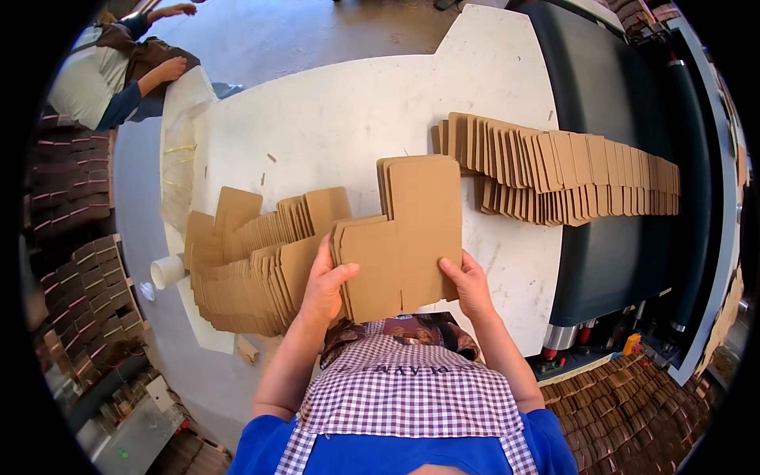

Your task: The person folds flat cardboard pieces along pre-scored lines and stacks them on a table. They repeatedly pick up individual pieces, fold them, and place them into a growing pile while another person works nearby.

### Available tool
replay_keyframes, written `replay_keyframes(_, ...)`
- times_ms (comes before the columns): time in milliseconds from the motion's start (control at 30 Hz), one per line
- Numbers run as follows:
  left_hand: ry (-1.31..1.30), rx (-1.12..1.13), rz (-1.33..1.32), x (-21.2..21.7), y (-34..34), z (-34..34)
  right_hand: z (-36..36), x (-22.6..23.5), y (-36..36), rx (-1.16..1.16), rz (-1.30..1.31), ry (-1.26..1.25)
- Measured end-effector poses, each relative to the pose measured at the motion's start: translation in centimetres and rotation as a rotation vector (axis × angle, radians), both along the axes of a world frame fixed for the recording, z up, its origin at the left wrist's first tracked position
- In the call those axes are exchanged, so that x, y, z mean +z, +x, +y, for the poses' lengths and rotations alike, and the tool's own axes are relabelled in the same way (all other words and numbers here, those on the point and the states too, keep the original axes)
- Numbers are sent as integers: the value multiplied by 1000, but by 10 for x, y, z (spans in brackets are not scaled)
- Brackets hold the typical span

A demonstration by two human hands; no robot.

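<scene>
Stacked cardboard blanks [419,229] are pinched at both sides by the fingers of the left hand [322,289] and right hand [473,289], over the bench [317,111]. Fanned blanks [245,289] are laid at left; an overlapping row [546,170] is spread onto the conveyor belt [609,269].

Uneven-edged stack of notched brown cardboard [423,237]

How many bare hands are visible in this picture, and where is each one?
4: the person's left hand and right hand, gripping notched brown cardboard sheets; a co-worker's upper hand and lower hand, upper left. Others may be hidden.
</scene>
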State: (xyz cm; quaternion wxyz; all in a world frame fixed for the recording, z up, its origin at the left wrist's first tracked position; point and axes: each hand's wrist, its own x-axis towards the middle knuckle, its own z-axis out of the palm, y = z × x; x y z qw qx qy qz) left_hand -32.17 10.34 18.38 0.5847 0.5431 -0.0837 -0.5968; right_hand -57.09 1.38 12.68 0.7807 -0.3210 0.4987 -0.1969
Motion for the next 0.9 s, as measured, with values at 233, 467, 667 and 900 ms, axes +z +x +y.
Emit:
replay_keyframes(233, -29, -406, -1348, -10, -21, -32, -2, 35, -18, -103, 191, -74)
replay_keyframes(467, -310, -630, -1517, -42, -54, -68, 36, 38, -39, -305, 331, -102)
replay_keyframes(667, -538, -906, -1258, -47, -124, -78, 105, 19, -101, -627, 364, -223)
replay_keyframes(900, -714, -1107, -1101, -108, -213, -90, 140, -17, -150, -663, 894, -261)
